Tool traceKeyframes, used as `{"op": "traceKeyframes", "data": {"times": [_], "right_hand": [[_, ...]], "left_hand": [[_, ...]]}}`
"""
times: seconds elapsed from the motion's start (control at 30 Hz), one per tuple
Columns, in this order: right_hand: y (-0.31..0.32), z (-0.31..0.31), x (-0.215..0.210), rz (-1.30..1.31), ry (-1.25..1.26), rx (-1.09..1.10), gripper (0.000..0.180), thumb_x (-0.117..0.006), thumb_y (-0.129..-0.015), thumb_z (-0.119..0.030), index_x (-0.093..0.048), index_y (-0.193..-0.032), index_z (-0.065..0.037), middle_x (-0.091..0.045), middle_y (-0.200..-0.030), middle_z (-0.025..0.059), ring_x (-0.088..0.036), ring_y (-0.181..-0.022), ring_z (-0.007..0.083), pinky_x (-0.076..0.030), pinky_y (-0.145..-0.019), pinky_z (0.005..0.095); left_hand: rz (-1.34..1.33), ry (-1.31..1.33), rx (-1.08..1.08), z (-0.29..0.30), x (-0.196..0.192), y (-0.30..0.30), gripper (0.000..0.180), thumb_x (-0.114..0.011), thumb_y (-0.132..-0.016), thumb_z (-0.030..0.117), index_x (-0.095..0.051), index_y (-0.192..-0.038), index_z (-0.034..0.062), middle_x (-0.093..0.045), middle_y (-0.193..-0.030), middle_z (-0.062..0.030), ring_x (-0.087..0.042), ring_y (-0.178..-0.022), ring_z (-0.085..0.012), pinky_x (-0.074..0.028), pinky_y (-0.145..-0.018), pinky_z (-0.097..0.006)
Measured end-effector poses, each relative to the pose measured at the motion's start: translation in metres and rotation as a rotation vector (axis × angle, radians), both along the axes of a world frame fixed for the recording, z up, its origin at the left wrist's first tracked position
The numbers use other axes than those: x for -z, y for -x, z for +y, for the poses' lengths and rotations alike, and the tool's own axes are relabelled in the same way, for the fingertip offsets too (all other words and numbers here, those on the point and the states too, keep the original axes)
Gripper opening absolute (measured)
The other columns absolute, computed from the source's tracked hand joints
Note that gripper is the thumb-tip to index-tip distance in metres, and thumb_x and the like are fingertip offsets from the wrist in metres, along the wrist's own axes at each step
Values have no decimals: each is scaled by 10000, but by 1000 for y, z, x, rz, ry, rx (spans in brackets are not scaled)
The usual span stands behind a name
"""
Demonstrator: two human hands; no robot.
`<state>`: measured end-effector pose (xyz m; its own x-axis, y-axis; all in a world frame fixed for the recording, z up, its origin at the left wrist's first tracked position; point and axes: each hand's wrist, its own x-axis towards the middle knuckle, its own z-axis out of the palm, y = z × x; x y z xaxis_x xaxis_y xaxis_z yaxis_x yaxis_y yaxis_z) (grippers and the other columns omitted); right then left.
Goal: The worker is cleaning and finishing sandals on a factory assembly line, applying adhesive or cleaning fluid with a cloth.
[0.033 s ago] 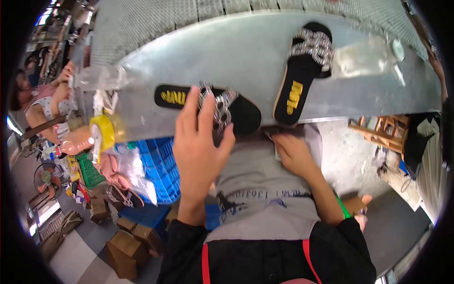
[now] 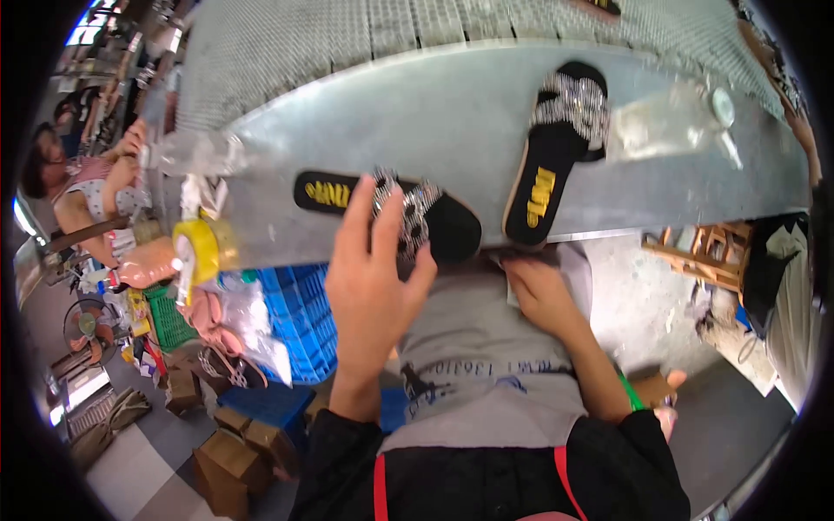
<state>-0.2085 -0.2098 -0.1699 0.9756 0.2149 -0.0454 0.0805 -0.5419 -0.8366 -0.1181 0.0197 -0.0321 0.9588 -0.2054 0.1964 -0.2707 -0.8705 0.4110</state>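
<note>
A black slide sandal (image 2: 452,227) with a sparkling rhinestone strap lies sideways on the metal worktable near its front edge. Over its strap is my left hand (image 2: 373,282), fingers and thumb spread; whether the fingertips touch it I cannot tell. The matching sandal (image 2: 549,161) rests to the right, toe pointing away, with yellow lettering on its insole. Below that one, at the table's front edge, my right hand (image 2: 540,291) is closed in front of my grey apron (image 2: 495,347). Its fingertips pinch something small that I cannot make out.
Beyond the metal table (image 2: 347,113) runs a mesh conveyor belt (image 2: 295,43). Clear plastic bottles (image 2: 665,126) lie on the table; a yellow tape roll (image 2: 197,252) hangs at its left edge. Blue crates (image 2: 295,321) and cardboard boxes (image 2: 230,469) stand below left. A co-worker (image 2: 95,178) sits at far left.
The view has tilted slightly, so the table and sandals appear a little lower. A dark item now shows on the belt at the top. Both hands keep their poses.
</note>
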Motion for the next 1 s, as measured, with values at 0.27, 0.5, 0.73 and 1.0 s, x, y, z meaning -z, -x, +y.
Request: {"op": "traceKeyframes", "data": {"times": [0.27, 0.5, 0.73, 1.0], "right_hand": [[-1, -9, 10, 282, -247, 94, 295, -556, -959, -80, -631, -1231, 8, -694, -1061, 207, -674, -969, 333, -522, -874, 374], [-4, -9, 6, 461, -330, 161, 340, -565, -976, -89, -623, -1300, -6, -720, -1100, 144, -676, -975, 223, -525, -888, 325], [8, -32, -3, 507, -706, 184, 204, -539, -944, -54, -640, -1102, 26, -647, -961, 63, -589, -848, 117, -475, -748, 273], [-10, -75, -135, -121, -463, -95, 264, -769, -761, -3, -599, -962, -23, -621, -1149, 132, -607, -1048, 288, -470, -857, 345]], "left_hand": [[-81, 50, 33, -1, -72, -46, 298, -728, -781, 112, -684, -1075, 87, -680, -1127, -65, -671, -982, -300, -553, -806, -390], [-463, -8, 185, 13, -53, -191, 300, -717, -858, 188, -679, -1129, 64, -653, -1207, -96, -596, -1182, -303, -553, -893, -448], [-64, -245, 398, -36, -11, -142, 454, -664, -916, 419, -625, -1247, 110, -541, -1409, -105, -408, -1405, -368, -446, -1035, -560], [257, -205, 662, -56, -2, -82, 438, -672, -907, 337, -603, -1266, 95, -534, -1404, -96, -484, -1314, -357, -473, -1015, -477]]}}
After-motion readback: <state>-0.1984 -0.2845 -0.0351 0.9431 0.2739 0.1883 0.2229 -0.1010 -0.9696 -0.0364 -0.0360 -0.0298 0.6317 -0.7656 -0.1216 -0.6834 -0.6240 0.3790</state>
